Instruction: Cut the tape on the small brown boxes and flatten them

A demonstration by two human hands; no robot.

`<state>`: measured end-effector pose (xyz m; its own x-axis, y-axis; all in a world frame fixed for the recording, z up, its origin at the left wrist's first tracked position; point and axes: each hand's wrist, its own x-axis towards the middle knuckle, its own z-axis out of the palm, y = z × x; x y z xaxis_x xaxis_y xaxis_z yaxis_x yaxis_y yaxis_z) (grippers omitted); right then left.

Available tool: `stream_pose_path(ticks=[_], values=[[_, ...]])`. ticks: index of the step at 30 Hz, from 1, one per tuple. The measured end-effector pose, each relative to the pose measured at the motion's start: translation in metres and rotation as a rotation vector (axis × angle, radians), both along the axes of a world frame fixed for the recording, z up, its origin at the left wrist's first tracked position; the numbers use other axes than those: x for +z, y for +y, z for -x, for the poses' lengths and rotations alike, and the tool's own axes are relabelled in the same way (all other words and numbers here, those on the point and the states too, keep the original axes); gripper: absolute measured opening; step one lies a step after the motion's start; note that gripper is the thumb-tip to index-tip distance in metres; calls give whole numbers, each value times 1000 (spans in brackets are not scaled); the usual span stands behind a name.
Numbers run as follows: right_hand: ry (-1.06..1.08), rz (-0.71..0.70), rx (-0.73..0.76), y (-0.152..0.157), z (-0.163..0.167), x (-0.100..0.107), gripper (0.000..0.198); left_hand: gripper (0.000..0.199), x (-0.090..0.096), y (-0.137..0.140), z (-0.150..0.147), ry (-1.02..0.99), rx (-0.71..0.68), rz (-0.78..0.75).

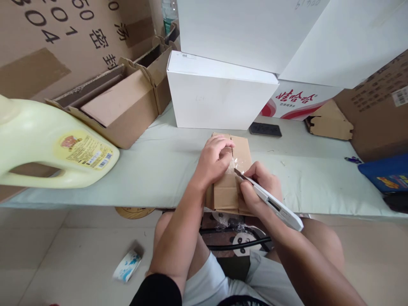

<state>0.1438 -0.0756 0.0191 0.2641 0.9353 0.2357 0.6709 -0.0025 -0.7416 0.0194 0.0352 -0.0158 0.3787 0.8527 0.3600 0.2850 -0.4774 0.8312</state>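
Left hand (214, 157) was on top of the small brown cardboard box (225, 191), fingers bent over its far left part, thumb near the clear tape (230, 168). Couldn't tell if those fingers were clamped on anything or just resting. Right hand (263, 185) had its fingers closed around the white utility knife (280, 206), handle running back past them over the wrist, blade pointing out ahead toward the left thumb. Blade tip was at the tape, just right of the left thumb; contact unclear. Box was directly under the left fingers, just left of the right ones, lying on the cloth-covered table (153, 178) and reaching its near edge. Center seam of the box ran between the two hands. Beyond the left fingers: white box (219, 97), upright, near. Beyond the right fingers: black phone (265, 129), flat. Well left of the left fingers: pale yellow jug (44, 127), partly out of view. Well right of the right fingers: blue package (385, 174), at the table's right end.
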Motion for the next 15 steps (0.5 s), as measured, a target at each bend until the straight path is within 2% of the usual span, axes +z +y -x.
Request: stream_pose_path(ticks=[9,15], values=[[43,-4,-17,-1,-2,-1,6,26,0,-1,0,-4,-2,6],[156,17,-61,-4,-7,-5,5,21,-1,0,0,-34,-10,15]])
